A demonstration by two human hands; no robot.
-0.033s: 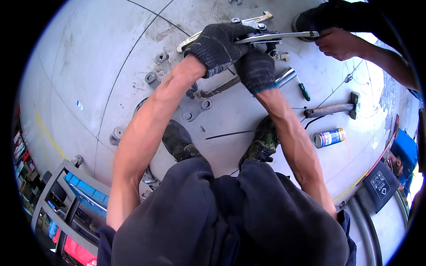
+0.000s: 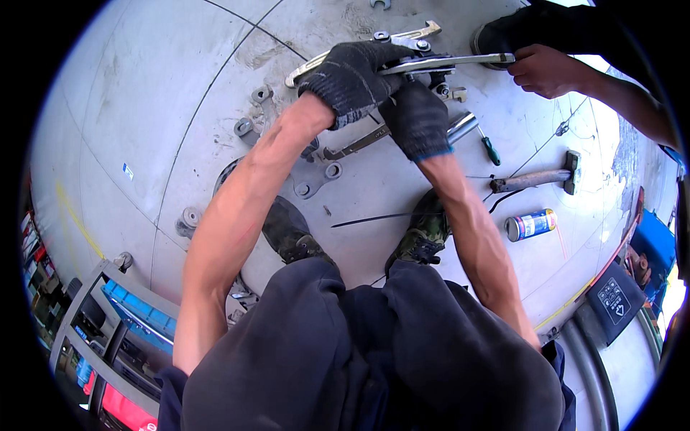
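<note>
In front of me is a gear puller [image 2: 422, 46], a metal assembly with bolted joints and long hooked arms. My left hand [image 2: 356, 77], in a black knit glove, is closed around it from the left. My right hand [image 2: 417, 121], gloved alike, is closed at its underside; most of its fingertips are hidden. One flat metal bar [image 2: 460, 62] of the assembly extends to the right, where a co-worker's bare hand [image 2: 543, 70] grips its end. A hooked arm [image 2: 359, 142] slants down to the left between my wrists. Beside my right hand a shiny cylinder [image 2: 462, 127] shows.
Several metal link pieces [image 2: 316, 179] lie left of my hands. On the right are a green-handled screwdriver [image 2: 491, 151], a hammer [image 2: 532, 179] and a spray can [image 2: 530, 224]. A grey cart [image 2: 108, 316] stands at lower left. The co-worker's shoe [image 2: 496, 39] is at upper right.
My right hand and wrist have shifted very slightly, with the grip kept. The left hand and the co-worker's hand stay nearly where they were.
</note>
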